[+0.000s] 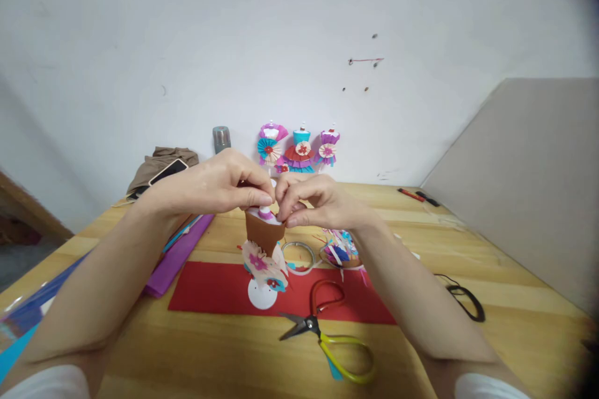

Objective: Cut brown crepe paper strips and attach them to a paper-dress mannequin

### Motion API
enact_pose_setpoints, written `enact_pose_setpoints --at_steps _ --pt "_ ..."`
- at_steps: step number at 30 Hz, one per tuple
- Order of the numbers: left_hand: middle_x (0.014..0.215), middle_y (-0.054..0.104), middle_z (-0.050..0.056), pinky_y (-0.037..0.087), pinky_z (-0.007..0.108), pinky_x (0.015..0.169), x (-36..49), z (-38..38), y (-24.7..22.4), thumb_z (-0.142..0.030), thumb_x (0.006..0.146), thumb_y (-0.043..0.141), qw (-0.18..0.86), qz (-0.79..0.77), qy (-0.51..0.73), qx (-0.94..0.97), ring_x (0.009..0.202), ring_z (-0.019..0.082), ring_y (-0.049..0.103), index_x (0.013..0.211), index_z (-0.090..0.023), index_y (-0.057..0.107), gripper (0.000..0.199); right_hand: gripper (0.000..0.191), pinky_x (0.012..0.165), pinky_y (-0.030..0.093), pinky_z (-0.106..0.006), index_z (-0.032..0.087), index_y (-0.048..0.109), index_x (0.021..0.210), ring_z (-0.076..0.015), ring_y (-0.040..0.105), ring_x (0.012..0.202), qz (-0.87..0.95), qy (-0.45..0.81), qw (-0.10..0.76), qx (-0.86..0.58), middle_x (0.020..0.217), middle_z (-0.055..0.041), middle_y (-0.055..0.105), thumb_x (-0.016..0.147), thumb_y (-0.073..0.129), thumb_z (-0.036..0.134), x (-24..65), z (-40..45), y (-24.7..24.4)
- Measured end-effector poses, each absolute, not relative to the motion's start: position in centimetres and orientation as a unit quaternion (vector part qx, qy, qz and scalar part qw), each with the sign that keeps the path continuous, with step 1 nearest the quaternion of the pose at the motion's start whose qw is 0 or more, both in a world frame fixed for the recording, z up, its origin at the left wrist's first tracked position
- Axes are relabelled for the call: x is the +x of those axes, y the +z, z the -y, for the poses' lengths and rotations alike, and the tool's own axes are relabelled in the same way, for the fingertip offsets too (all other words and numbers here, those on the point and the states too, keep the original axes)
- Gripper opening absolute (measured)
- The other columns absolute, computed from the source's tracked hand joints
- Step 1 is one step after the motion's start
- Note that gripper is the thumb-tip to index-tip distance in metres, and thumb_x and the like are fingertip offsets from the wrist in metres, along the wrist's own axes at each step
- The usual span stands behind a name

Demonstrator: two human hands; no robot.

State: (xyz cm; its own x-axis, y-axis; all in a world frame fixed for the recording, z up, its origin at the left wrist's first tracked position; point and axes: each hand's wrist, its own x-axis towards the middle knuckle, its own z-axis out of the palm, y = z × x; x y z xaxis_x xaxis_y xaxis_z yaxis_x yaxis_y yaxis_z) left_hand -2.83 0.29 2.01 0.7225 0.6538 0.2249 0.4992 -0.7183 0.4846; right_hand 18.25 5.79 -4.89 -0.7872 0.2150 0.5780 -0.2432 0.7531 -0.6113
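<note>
A small paper doll figure with a brown top (264,232) and cream ruffles (262,267) with pink and red flowers stands upright on a white round base (262,293). My left hand (229,184) is closed, thumb and fingers pinching at the figure's white neck. At the right upper edge of the brown top, my right hand (311,201) pinches with thumb and forefinger. Under the figure lies a long red paper strip (210,287). Scissors (311,324) with one red and one yellow handle rest open in front.
Three decorated figures (302,153) stand by the wall. A tape roll (298,257), paper scraps (341,246) and a black-handled item (468,302) lie on the wooden table (210,355). Purple paper (180,255), a phone (168,171) and brown cloth (154,165) are left; a red marker (410,194) is right.
</note>
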Motion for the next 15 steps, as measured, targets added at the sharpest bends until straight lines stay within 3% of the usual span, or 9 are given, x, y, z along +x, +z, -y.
enact_pose_setpoints --at_steps 7,15 --pt "0.057 0.062 -0.001 0.036 0.019 0.052 -2.7 -0.3 2.4 -0.023 0.080 0.058 0.194 -0.331 0.194 0.903 0.054 0.008 0.051 0.064 -0.015 0.067 0.020 0.016 0.066 0.046 -0.027 0.015 0.070 0.082 -0.0124 0.057 0.075 0.848 0.349 0.399 -0.009 0.081 -0.0038 0.062 0.085 0.070 0.031 18.3 -5.8 -4.9" --pt "0.047 0.041 -0.005 0.025 0.019 0.043 -3.0 -1.7 2.6 -0.027 0.079 0.060 0.182 -0.352 0.204 0.895 0.046 0.006 0.034 0.055 -0.014 0.060 0.027 0.022 0.056 0.042 -0.024 0.014 0.068 0.086 -0.0089 0.051 0.062 0.759 0.419 0.447 -0.219 0.071 0.0003 0.060 0.077 0.072 0.033 18.2 -6.0 -6.1"
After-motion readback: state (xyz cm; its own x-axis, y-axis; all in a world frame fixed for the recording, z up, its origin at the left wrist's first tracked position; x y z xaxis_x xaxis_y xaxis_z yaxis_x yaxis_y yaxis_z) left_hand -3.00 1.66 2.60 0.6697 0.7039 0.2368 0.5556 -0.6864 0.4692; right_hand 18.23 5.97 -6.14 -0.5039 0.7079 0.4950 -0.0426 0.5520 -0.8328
